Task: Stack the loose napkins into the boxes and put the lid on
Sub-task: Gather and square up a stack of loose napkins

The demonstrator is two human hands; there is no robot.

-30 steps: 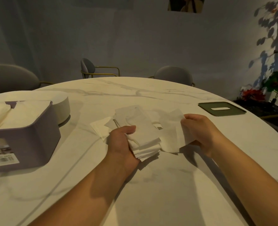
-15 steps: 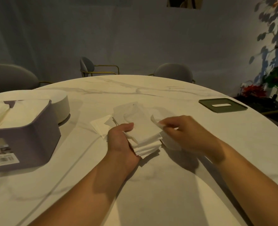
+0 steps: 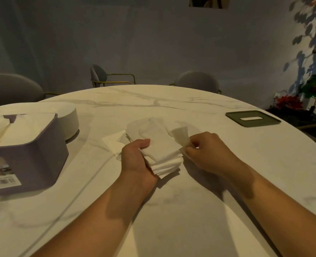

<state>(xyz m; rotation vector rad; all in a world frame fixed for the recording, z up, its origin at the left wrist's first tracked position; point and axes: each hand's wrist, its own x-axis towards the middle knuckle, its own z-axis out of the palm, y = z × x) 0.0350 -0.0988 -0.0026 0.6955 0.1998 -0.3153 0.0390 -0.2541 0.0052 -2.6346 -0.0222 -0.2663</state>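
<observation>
Since the frame 1 s ago, the right hand [image 3: 207, 153] has travelled inward from well right of the pile to just beside its right edge, and the left hand [image 3: 136, 160] has kept its grip unchanged.

Right fingers: curled together, pinching 1 single napkin [image 3: 180, 135], whose free end fans upward and away from the person. Left fingers: wrapped under and around the stack of napkins [image 3: 162, 153], with the thumb [image 3: 144, 142] pressed flat on the top sheet. The stack is held just above the table [image 3: 172, 210], roughly squared, its layered edges visible at the near corner.

Beyond the hands, a few loose napkins [image 3: 112, 143] lie on the table, partly under the far left side of the stack.

Farther left stands the purple box [image 3: 33, 164], open-topped and already holding white sheets [image 3: 14, 130]; a round white object [image 3: 70, 121] sits touching or just behind it. At far right, well apart from the box, the green lid [image 3: 253, 118] lies flat near the table edge.

Progress, as a judgement: gathering is under way. The box appears partly filled, yet the held stack, the pinched napkin and the loose ones are not yet in it, and no lid is fitted. Whether the green lid belongs to this box cannot be told.
</observation>
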